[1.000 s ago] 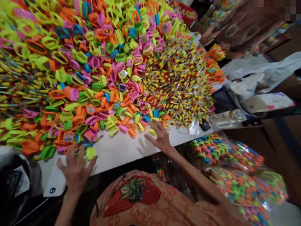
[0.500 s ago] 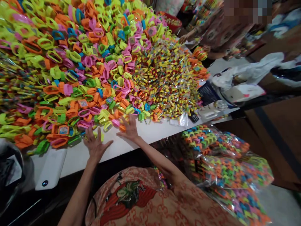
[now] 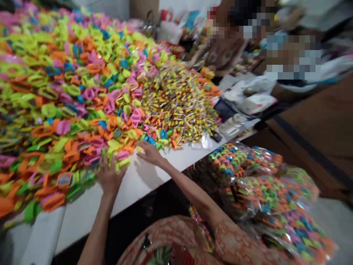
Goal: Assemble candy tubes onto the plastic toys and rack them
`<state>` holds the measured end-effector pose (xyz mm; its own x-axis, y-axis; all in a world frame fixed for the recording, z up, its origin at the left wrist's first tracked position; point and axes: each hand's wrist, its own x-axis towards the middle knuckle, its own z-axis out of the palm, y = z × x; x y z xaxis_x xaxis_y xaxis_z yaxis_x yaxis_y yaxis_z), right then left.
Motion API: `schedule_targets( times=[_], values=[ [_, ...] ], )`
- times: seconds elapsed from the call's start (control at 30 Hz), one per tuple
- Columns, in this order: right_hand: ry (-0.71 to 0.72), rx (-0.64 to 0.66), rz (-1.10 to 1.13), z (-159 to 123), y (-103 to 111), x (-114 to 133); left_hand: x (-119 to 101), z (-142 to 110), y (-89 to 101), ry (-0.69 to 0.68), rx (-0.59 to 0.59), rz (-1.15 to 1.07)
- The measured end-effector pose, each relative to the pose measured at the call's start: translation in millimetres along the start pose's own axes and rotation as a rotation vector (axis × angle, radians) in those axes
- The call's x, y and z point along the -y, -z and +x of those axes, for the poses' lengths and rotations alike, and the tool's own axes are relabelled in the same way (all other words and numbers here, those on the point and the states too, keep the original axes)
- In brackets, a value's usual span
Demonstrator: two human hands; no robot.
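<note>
A broad heap of bright plastic toy watches (image 3: 64, 127) in yellow, orange, pink, green and blue spreads over the white table (image 3: 158, 180). My left hand (image 3: 110, 175) is at the heap's front edge, fingers spread against green and yellow pieces; blur softens the fingertips. To its right, my right hand (image 3: 150, 152) reaches flat and low over the tabletop, fingers stretched toward the heap's edge, gripping nothing visible. Between the hands lie a pink piece (image 3: 122, 155) and a yellow one. Beyond my right hand rises a mound of small yellow wrapped sticks (image 3: 176, 106).
Clear bags of colourful pieces (image 3: 264, 195) are stacked right of the table. A white bottle (image 3: 233, 124), a dark phone-like object (image 3: 216, 137) and a dark blue basket (image 3: 224, 108) stand at the right end. Another person (image 3: 224, 51) is behind. A white slab-like object (image 3: 44, 235) lies front left.
The view has swung, showing more of the room behind. My left hand has pressed closer to the heap's edge; my right hand has drawn back slightly from the pieces, its fingers less spread.
</note>
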<state>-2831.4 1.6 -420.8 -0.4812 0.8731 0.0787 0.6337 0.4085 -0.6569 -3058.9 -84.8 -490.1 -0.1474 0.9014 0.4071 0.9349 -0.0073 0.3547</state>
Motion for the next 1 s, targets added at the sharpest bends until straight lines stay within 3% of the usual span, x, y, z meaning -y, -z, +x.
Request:
schedule_targets(
  times=[0.13, 0.3, 0.4, 0.47, 0.63, 0.8, 1.0],
  values=[
    [-0.33, -0.376, 0.356, -100, 15, -38, 3, 10, -3.8, -0.001, -0.01, -0.047],
    [-0.829, -0.827, 0.554, -240, 28, -67, -15, 18, -6.6, -0.132, 0.142, -0.066],
    [-0.986, -0.978, 0.607, -299, 14, -67, -21, 17, -10.4, -0.15, 0.175, -0.063],
    [-1.034, -0.982, 0.647, -323, -2, -65, -23, 17, -10.3, -0.135, 0.181, -0.061],
    [-1.049, -0.834, 0.652, -343, -20, -82, -25, 12, -8.6, -0.145, 0.152, -0.044],
    [-0.942, -0.752, 0.6, -324, -12, -111, -36, -8, -2.0, -0.135, 0.172, 0.02],
    [-0.934, -0.73, 0.705, -313, -24, -118, -48, -27, 3.2, -0.23, 0.173, 0.018]
  ],
)
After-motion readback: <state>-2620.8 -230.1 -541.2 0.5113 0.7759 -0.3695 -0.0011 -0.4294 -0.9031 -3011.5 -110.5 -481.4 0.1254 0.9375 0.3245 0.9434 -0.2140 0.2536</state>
